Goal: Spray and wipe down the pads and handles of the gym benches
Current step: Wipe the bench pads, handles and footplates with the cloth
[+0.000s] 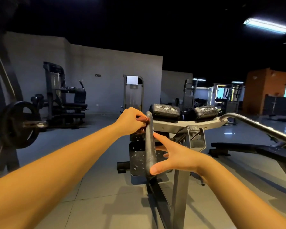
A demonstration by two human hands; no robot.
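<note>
A grey metal handle (149, 146) of a gym machine stands upright in front of me. My left hand (130, 121) grips a small reddish-brown cloth (141, 119) and holds it against the top of that handle. My right hand (173, 157) is spread at the handle's lower part, thumb at its bottom end and fingers reaching behind it. Two black pads (166, 110) (205, 112) with white spray foam on them sit on the machine's grey crossbar (180, 124). A second curved handle (254, 123) runs off to the right.
A barbell with black plates (18, 124) rests on a rack at the left. A flat black bench (248, 148) lies at the right. Other gym machines (64, 100) stand along the far grey wall. Grey tiled floor (89, 187) spreads around the machine's frame.
</note>
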